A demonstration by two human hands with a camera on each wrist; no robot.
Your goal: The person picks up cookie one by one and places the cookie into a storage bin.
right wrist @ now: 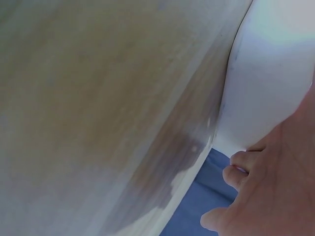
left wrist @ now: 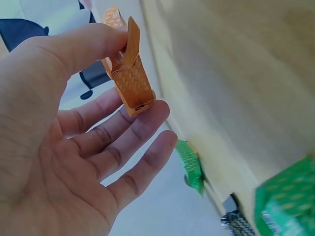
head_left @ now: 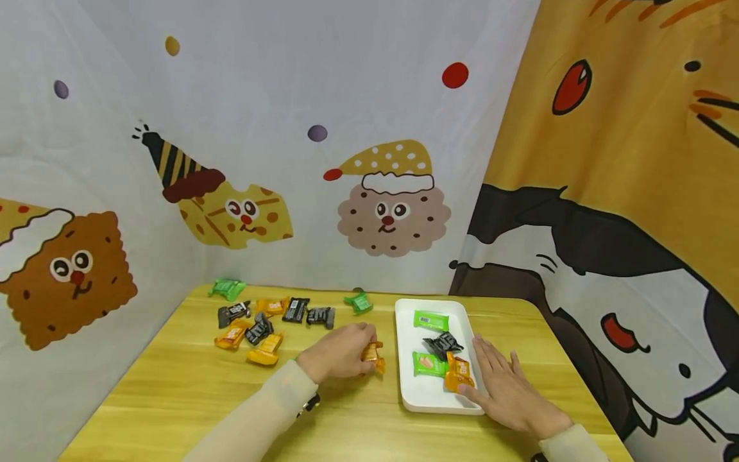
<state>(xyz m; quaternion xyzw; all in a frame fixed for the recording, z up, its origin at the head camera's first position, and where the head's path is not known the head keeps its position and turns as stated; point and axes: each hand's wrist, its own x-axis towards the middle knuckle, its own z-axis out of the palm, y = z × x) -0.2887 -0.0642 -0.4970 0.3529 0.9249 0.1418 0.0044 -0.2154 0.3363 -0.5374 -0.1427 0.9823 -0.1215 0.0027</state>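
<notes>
Cartoon cloth [head_left: 242, 96] backs a wooden table [head_left: 352, 423]; left hand [head_left: 343, 351] pinches an orange packet [left wrist: 132, 86], straight-fingered right hand [head_left: 514, 393] touches the tray [head_left: 411, 391].

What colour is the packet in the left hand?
Orange. The packet held by the left hand shows best in the left wrist view.

In the head view, an orange packet [head_left: 374, 353] is partly hidden by the left hand [head_left: 344, 351]. The tabletop [head_left: 358, 433] is cut off below.

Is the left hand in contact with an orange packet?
Touching: the left wrist view shows the left hand holding one orange packet, thumb against it.
</notes>
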